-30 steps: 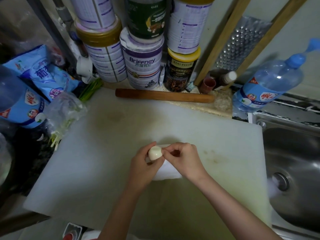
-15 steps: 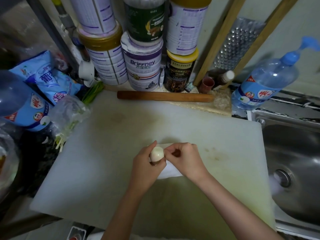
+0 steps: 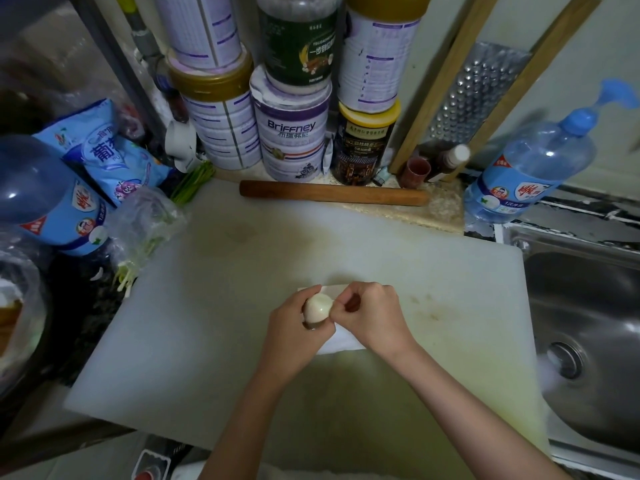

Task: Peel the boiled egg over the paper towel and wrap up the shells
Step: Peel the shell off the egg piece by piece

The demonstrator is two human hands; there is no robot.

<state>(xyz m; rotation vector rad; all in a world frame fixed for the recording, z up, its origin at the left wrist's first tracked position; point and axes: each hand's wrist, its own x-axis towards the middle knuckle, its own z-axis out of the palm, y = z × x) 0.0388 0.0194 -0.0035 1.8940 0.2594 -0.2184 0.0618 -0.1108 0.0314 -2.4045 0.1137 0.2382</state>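
dim, greenish cast | wide-angle bending at edges | corners soft | sink (image 3: 588, 323) glare

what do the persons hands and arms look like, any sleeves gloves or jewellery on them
Both are bare. The left hand and right hand wear no gloves. The left forearm and right forearm show no sleeves, watch or bracelet as far as the frame reaches. The fingers are too small and shadowed to tell whether there is a ring.
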